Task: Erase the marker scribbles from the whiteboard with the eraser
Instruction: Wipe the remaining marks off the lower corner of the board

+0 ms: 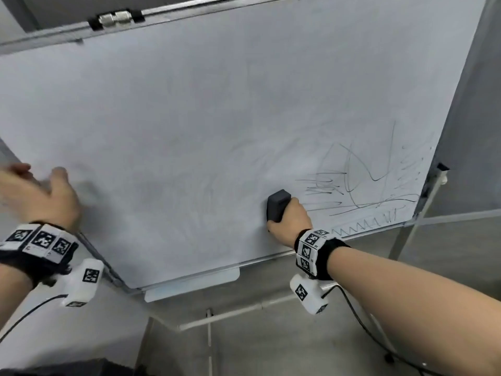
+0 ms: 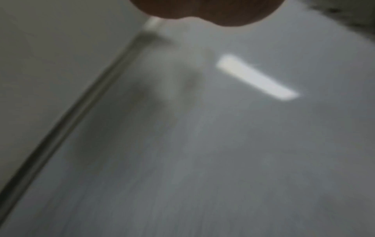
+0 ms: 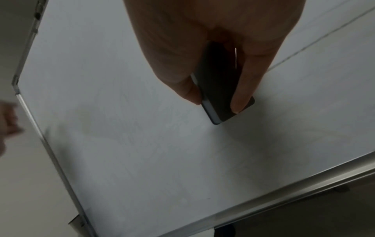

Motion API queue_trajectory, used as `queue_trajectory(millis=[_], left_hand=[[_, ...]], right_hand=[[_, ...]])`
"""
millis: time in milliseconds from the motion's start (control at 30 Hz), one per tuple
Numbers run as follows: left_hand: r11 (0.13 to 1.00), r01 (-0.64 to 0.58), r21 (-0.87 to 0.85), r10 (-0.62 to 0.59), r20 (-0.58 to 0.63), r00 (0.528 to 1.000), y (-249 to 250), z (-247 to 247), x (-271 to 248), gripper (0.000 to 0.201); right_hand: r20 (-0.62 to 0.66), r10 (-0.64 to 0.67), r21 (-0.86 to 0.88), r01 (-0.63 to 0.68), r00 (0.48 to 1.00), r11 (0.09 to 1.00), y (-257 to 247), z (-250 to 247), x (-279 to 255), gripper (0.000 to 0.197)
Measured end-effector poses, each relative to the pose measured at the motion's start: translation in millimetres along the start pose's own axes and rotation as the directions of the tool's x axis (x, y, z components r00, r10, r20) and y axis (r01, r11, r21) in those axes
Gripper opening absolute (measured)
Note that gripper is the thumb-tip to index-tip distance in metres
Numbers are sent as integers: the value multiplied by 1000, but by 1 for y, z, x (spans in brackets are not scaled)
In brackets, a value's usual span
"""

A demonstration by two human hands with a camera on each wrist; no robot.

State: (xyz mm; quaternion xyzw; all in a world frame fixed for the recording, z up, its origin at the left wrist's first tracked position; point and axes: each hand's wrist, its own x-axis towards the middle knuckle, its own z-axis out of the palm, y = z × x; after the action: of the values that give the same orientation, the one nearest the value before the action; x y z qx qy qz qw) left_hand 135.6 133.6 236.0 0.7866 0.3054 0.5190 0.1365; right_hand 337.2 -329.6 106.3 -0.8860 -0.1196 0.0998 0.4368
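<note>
A dark grey eraser [image 1: 278, 205] lies flat against the whiteboard [image 1: 203, 118] near its lower edge, and my right hand [image 1: 291, 221] grips it by both long sides. In the right wrist view the thumb and fingers pinch the eraser [image 3: 220, 89] with its felt face on the board. Black marker scribbles [image 1: 363, 183] fill the board's lower right corner, just right of the eraser. My left hand [image 1: 40, 191] is blurred at the board's left edge, fingers spread and holding nothing. The left wrist view shows only a blurred board surface [image 2: 223, 144].
A light plastic tray [image 1: 192, 284] hangs under the board's bottom rail. The metal stand legs [image 1: 412, 232] run down at the right and a crossbar [image 1: 244, 310] sits below. A clip [image 1: 116, 19] sits on the top rail. Cables trail from both wrist cameras.
</note>
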Motion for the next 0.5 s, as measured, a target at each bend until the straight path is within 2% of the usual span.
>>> queue_trajectory(millis=[33,67,100,133,167,200,300,433,500], left_hand=[[1000,-3,19,3,-4,1000,76,-5,-9,31],[985,-167,-33,166,-35,985,151,-9,-21,33],[917,-399,-28,399,20,917,206,-15,-27,39],[815,-580,-23,580,44,813,238,-16,-28,40],[726,-686,-47,688,42,724,278,-16,-36,35],[706,-708,-29,708,56,704,300,-8,-34,31],[711,-703,28,685,197,701,363,28,-32,47],[654,-752,78,716,255,650,438,61,-44,57],[645,-755,119,715,254,651,462,76,-41,63]], right_hand=[[-9,10,8,-10,1000,1000,0,-4,0,54],[-18,18,11,-18,1000,1000,-1,-8,0,54],[-27,27,16,-26,999,1000,0,-10,1,53],[-34,30,19,-29,999,999,-1,-13,1,53],[-37,32,18,-31,999,999,-1,-15,0,54],[-39,35,13,-34,999,999,0,-18,-1,54],[-52,47,15,-46,998,999,2,-21,-2,53],[-113,36,72,-28,993,997,9,-36,-3,52],[-138,-18,60,26,990,998,13,-41,-4,50]])
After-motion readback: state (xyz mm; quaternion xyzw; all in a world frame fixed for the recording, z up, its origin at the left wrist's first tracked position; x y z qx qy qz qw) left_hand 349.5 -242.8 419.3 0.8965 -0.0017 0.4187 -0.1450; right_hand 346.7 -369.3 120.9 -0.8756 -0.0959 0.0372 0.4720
